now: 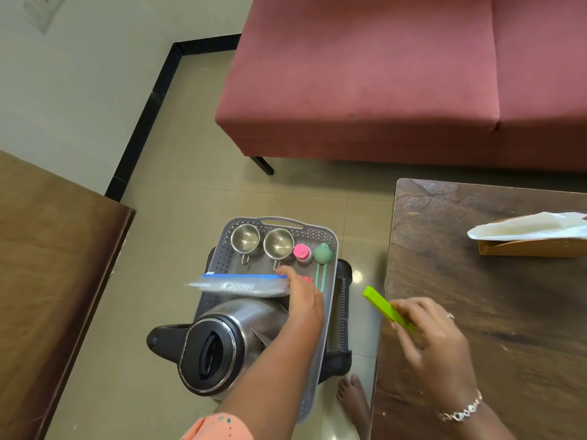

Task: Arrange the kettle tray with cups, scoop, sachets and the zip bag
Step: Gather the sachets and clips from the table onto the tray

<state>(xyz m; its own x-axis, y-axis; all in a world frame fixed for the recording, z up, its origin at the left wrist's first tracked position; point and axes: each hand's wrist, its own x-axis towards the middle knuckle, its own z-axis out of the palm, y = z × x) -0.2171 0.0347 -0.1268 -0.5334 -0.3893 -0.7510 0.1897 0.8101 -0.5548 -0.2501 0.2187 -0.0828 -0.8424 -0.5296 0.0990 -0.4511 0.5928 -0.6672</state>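
Low centre, a grey perforated plastic tray carries a rounded steel kettle, two shiny steel cups and a green scoop. A crinkly clear zip bag lies across it, long axis left to right; the left hand pinches its right end. Right, over the dark wooden tabletop, the right hand grips a bright green stick in curled fingers.

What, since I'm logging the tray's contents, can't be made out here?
Head view:
Red packet: mostly hidden by left hand.
Zip bag: contents blurred.
Kettle spout: behind the forearm.
White cloth: cut by right edge.
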